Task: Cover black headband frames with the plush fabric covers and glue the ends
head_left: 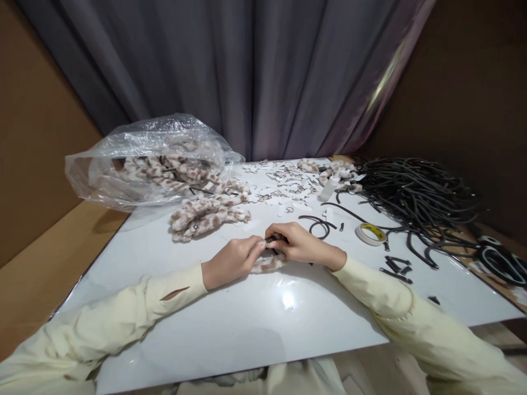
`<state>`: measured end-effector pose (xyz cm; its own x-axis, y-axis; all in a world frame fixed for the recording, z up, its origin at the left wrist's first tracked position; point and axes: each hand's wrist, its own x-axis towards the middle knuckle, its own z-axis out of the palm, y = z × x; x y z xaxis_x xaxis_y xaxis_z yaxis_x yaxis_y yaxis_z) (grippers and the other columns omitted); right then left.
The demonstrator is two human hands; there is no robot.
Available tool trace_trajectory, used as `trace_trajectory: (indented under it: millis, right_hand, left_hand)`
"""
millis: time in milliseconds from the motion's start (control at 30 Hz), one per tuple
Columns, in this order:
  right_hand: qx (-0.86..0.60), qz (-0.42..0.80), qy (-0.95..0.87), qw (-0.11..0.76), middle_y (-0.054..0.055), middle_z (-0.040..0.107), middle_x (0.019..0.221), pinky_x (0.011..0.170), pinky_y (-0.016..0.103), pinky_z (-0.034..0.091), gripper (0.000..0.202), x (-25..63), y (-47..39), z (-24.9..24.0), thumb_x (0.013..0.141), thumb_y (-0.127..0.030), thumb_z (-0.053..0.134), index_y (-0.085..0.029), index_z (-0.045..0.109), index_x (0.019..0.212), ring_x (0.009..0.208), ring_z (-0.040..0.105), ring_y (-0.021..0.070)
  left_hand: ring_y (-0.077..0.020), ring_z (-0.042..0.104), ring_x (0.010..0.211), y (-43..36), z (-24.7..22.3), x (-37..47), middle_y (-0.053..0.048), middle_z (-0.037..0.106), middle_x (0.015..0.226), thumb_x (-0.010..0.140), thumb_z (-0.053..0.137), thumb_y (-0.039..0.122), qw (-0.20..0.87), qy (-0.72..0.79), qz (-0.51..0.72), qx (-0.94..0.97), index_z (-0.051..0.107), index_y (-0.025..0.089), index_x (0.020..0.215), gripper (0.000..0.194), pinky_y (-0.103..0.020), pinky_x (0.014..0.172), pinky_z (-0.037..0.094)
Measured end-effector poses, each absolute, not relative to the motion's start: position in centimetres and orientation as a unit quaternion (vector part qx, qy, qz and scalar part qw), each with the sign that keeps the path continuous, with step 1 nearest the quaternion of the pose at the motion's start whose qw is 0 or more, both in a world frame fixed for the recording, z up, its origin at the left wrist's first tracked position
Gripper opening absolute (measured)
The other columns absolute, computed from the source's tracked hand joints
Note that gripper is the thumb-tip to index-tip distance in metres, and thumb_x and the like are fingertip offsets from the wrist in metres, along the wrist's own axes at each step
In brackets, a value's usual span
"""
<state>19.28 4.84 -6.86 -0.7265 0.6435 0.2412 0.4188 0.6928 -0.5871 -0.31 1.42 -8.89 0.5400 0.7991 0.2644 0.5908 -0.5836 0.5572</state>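
My left hand (235,260) and my right hand (297,242) meet over the middle of the white table. Their fingertips pinch a small dark piece (276,238) between them, mostly covered by the fingers. A brown-and-white fluffy strip (269,264) hangs just below and between the hands, its upper part hidden by them. To the left of my hands lies a bundle of similar fluffy strips (206,218). Curved black cords (319,224) rest beyond my right hand.
White table (230,323); plastic bag (152,137) of fluffy strips at back left; small metal rings and white tags (284,186) at back; clear bottle (328,189); tape roll (371,234), black cord pile (411,192) and short black pieces (397,267) at right.
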Motion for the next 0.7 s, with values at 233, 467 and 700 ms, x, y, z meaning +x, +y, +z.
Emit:
trace_trajectory:
  millis: [233, 467, 700]
  right_hand:
    - [-0.317, 0.212, -0.9, 0.214, 0.003, 0.058, 0.07, 0.054, 0.021, 0.035, 0.009, 19.1, 4.5, -6.8, 0.084, -0.013, 0.043, -0.014, 0.051, 0.088, 0.058, 0.05, 0.0119]
    - [-0.348, 0.114, -0.919, 0.148, 0.005, 0.058, 0.072, 0.054, 0.022, 0.032, 0.007, 18.7, 4.1, -6.8, 0.088, -0.015, 0.042, -0.015, 0.049, 0.089, 0.061, 0.05, 0.0144]
    - [-0.344, 0.098, -0.924, 0.134, 0.005, 0.058, 0.072, 0.054, 0.023, 0.032, 0.01, 18.7, 4.1, -6.8, 0.089, -0.013, 0.041, -0.014, 0.05, 0.093, 0.06, 0.05, 0.0143]
  left_hand:
    - [-0.0104, 0.044, 0.053, 1.6, -8.0, 0.2, 0.002, 0.052, 0.06, 0.09, 0.037, 0.028, 0.244, 0.431, 0.269, 0.826, 0.059, 0.016, 0.08, 0.028, -0.021, 0.056, 0.033]
    - [-0.0092, 0.033, 0.05, 2.2, -7.5, 0.4, 0.006, 0.039, 0.052, 0.084, 0.043, 0.034, 0.403, 0.471, 0.294, 0.727, 0.062, 0.013, 0.081, 0.028, -0.02, 0.047, 0.027]
    - [-0.0096, 0.037, 0.053, 2.1, -7.6, 0.0, 0.004, 0.044, 0.055, 0.085, 0.043, 0.033, 0.366, 0.448, 0.299, 0.759, 0.06, 0.013, 0.075, 0.028, -0.02, 0.05, 0.029]
